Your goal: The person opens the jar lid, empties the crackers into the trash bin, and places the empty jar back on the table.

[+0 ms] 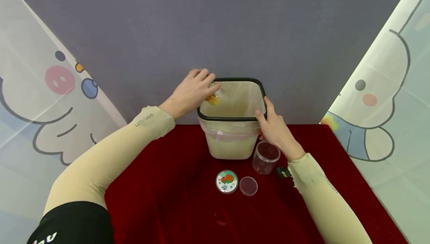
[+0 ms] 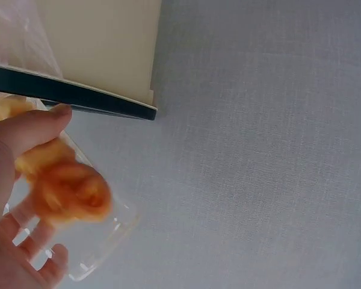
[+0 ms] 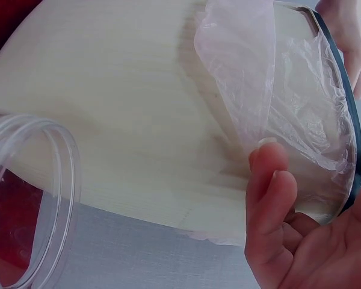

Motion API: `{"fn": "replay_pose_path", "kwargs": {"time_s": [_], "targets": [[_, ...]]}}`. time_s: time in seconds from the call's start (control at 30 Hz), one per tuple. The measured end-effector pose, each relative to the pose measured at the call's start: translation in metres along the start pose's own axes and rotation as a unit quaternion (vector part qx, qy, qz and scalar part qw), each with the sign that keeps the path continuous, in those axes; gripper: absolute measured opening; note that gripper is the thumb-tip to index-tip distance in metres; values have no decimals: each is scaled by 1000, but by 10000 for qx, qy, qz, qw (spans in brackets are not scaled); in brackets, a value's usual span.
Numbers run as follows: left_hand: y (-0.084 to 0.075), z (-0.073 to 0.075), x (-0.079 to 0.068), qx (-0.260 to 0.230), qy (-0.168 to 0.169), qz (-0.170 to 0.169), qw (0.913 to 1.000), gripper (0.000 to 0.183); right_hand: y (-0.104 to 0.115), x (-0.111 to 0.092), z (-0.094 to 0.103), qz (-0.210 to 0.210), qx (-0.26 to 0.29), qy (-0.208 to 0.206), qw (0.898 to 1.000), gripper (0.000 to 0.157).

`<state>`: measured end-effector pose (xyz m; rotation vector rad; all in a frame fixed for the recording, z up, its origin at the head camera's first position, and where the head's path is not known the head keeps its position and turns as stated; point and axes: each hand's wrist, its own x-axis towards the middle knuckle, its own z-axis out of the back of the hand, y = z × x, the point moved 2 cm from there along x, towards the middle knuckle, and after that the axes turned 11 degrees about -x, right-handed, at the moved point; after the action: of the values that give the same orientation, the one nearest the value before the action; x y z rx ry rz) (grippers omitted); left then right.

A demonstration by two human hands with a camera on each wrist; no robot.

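My left hand (image 1: 196, 89) grips a clear plastic container (image 2: 102, 238) with soft-looking orange pieces (image 2: 71, 191) inside, tilted at the left side of a cream trash bin (image 1: 231, 145). In the left wrist view the thumb lies across the container and the fingers show through behind it. The container's upper end is partly hidden by the thumb and the black rim (image 2: 78, 96). At the bin's right front corner, my right hand (image 1: 273, 128) holds the rim, thumb on top and fingers curled beneath. A thin translucent liner bag (image 3: 246, 66) folds over the bin's outside.
An uncapped clear jar (image 1: 265, 158) stands right of the bin. In front lie a round lid with an orange fruit picture (image 1: 226, 181) and a small clear disc (image 1: 248, 186). A dark green packet (image 1: 283, 172) lies near the right sleeve. A grey wall rises behind the red cloth (image 1: 174, 199).
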<state>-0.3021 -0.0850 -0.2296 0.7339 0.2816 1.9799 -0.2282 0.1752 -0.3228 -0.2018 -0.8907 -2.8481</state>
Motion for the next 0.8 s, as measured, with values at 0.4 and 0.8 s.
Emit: {"fn": "replay_pose_path", "kwargs": {"time_s": [0.4,0.8], "targets": [[3,6,0,169,-339,51,9993,32,-1,1,0,-11,28,-52,10000,76],[5,4,-4,38,-369,129,9992,31,-2,0,0,-56,36,-59,10000,77]]}}
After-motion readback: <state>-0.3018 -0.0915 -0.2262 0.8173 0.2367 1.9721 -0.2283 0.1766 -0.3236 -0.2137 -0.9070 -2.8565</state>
